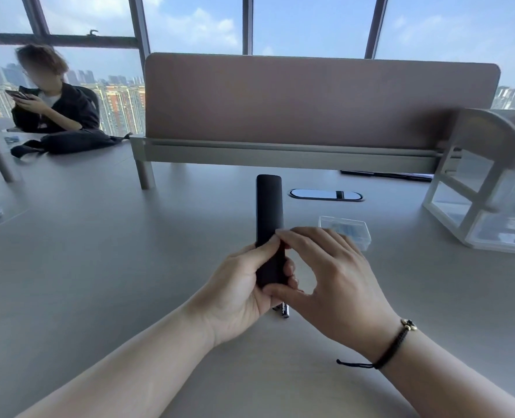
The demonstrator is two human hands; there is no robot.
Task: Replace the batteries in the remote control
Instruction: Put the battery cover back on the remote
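A slim black remote control (268, 206) stands almost upright above the grey table (99, 251), its plain back toward me. My left hand (244, 285) is wrapped around its lower part, thumb across the back. My right hand (325, 276) pinches the same lower part, index fingertip on the back and thumb under the bottom end. A small red spot shows between the fingertips. Black batteries (284, 310) lie on the table just under my hands, mostly hidden. A clear plastic box (345, 229) sits behind my right hand.
A tan desk divider (310, 101) on a grey rail crosses the back. White storage shelves (491, 200) stand at the right. An oval cable port (325, 195) lies behind the remote. A seated person (54, 98) with a phone is at the far left, beside a black bag (75, 141).
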